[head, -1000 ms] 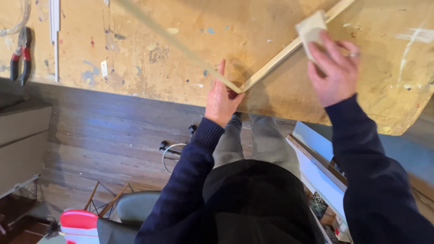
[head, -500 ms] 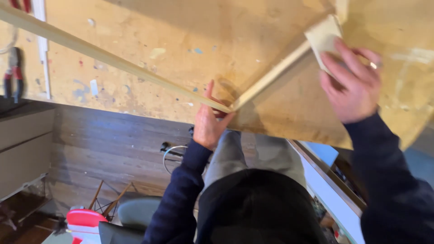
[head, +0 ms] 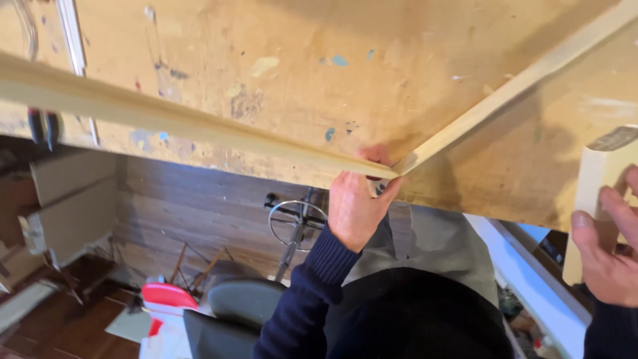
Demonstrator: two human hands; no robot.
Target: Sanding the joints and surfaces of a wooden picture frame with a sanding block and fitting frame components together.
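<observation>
Right hand (head: 608, 256) lowered gripping block (head: 595, 193), left hand (head: 355, 206) pinching strips (head: 199, 126)

My left hand (head: 355, 209) pinches two pale, smooth wooden strips (head: 199, 129); my right hand (head: 608, 256) holds a pale block (head: 595, 193) faced with gritty grey. The workbench (head: 299, 60) is matt, paint-flecked chipboard.

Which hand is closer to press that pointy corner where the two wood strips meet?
Left. The left hand already pinches the corner of the pale wooden strips. The right hand holds a pale wooden block farther away.
</observation>
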